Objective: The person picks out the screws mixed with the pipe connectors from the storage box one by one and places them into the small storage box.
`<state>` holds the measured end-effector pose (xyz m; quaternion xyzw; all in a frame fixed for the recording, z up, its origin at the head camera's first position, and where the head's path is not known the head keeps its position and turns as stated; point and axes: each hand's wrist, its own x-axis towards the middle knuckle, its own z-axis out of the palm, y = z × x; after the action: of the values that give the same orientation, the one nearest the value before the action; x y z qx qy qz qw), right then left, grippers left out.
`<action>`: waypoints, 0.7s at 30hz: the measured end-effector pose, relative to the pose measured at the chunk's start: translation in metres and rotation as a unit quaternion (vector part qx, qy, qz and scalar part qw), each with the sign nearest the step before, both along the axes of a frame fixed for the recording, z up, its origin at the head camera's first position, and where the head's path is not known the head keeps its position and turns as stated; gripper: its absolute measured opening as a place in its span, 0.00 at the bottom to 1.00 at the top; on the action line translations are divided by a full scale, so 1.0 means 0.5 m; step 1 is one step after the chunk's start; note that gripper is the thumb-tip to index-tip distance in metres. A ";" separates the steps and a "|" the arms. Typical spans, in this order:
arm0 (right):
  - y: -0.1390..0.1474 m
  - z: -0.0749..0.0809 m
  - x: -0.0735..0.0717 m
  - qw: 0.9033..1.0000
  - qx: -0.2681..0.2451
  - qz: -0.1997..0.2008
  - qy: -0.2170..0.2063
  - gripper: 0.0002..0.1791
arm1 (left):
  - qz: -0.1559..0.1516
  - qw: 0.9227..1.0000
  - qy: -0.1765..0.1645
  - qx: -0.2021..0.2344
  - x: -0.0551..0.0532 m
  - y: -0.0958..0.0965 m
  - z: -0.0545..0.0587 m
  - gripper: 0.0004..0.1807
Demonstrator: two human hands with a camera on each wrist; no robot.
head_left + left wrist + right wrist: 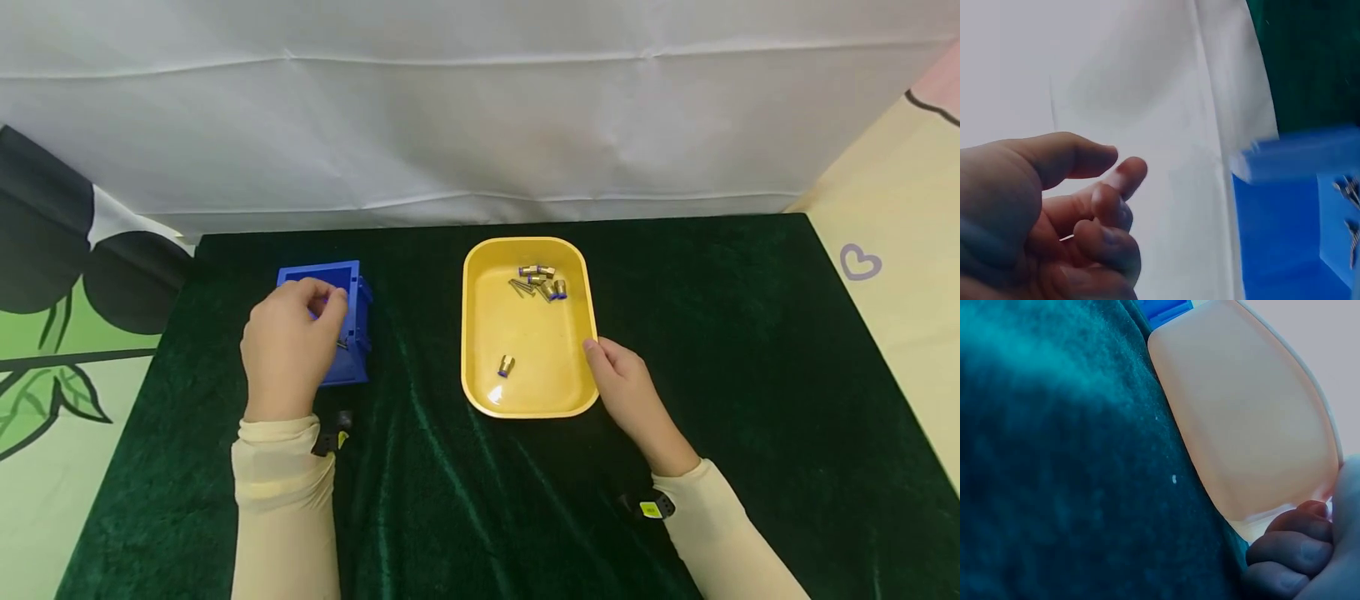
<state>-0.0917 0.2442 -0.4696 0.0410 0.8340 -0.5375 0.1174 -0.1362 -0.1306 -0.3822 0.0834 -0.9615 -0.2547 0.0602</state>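
Note:
My left hand (292,346) hovers over the blue bin (348,367), its fingers loosely bent. In the left wrist view a gap separates the thumb (1085,156) from the index finger, with nothing visible between them. Small metal pieces (1350,194) lie inside the bin, too blurred to name. My right hand (630,392) grips the right wall of the yellow tray (468,333), thumb on the rim and fingers curled against the outside. Several brass fittings with blue collars (560,289) and a few thin screws or pins (522,287) cluster at the tray's far end. One brass fitting (506,365) sits apart, nearer me.
Dark green cloth (420,467) covers the table, with a strip of it between bin and tray. A white curtain (450,125) hangs behind the far edge. Patterned panels stand on the left and on the right (892,208).

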 end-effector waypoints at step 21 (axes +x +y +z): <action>0.002 -0.006 -0.003 1.000 -0.001 -0.002 -0.004 0.29 | -0.186 0.977 0.068 0.073 0.025 0.144 0.016 0.09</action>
<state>-0.0930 0.2453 -0.4727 0.0447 0.8330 -0.5383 0.1197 -0.1237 -0.0588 -0.3741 -0.1106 -0.9327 -0.3358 0.0705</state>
